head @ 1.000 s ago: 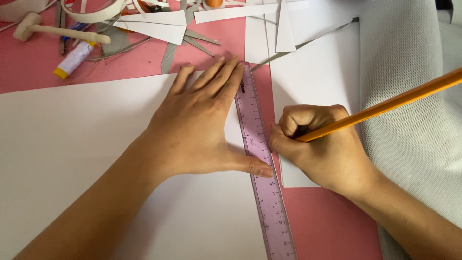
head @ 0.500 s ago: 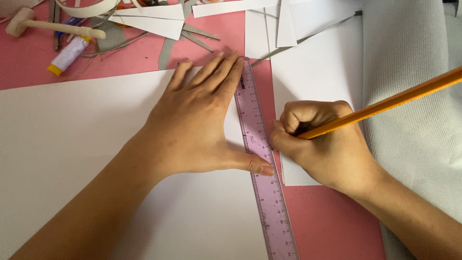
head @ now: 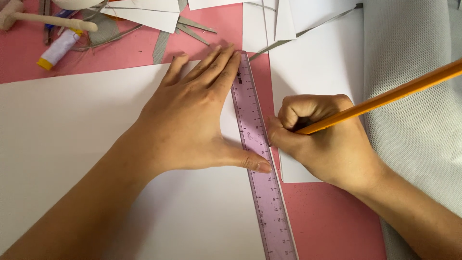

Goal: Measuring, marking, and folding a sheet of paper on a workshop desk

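Note:
My left hand (head: 192, 115) lies flat, fingers spread, pressing a clear pink ruler (head: 262, 178) onto a large white sheet (head: 62, 125); the thumb tip rests on the ruler's middle. The ruler runs from top centre down to the bottom edge along the sheet's right side. My right hand (head: 322, 139) is curled around an orange pencil (head: 399, 91), whose shaft sticks up to the right. The pencil tip is hidden by my fingers, right against the ruler's right edge.
A smaller white sheet (head: 317, 67) lies under my right hand on the pink mat (head: 332, 216). Grey mesh fabric (head: 414, 120) covers the right side. Paper scraps, a glue stick (head: 57, 48) and a small wooden mallet (head: 43, 19) clutter the top left.
The view has shifted slightly, so the clutter at the top sits nearer the frame edge. Both hands keep the same pose on ruler and pencil.

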